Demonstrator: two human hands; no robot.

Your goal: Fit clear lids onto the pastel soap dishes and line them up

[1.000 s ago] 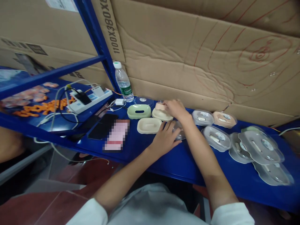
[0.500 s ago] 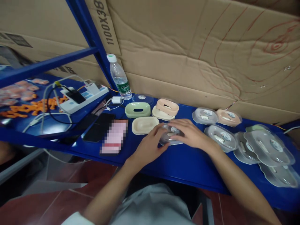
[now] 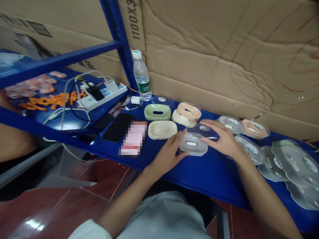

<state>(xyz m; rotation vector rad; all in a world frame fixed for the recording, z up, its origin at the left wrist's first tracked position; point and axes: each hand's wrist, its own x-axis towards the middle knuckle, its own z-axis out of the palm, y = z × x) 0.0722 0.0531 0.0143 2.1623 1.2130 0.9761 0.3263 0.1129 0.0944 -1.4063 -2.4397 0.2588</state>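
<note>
A grey soap dish (image 3: 193, 148) with a pale insert in its slot rests on the blue shelf. My left hand (image 3: 171, 149) grips its left end, thumb at the near side and fingers at the far side. A clear plastic lid (image 3: 199, 130) with a round sticker is tilted up behind the dish, apart from its front. My right hand (image 3: 223, 137) pinches the right end of that lid between thumb and fingers. To the left sit a cream dish (image 3: 162, 129) and a green slotted dish (image 3: 157, 113); behind, a peach slotted piece (image 3: 188, 111) leans on a cream one.
Several lidded dishes (image 3: 249, 149) stand to the right, some stacked. On the left lie a phone (image 3: 133, 137), a dark flat device (image 3: 118, 127) and a power strip (image 3: 103, 96) with cables. A water bottle (image 3: 142, 78) stands by the blue frame post (image 3: 119, 43); cardboard (image 3: 199, 56) lines the back.
The clear lid has come up off the grey dish and moved back with my right hand. My left hand stays at the dish. The whole view has shifted, moving things rightward.
</note>
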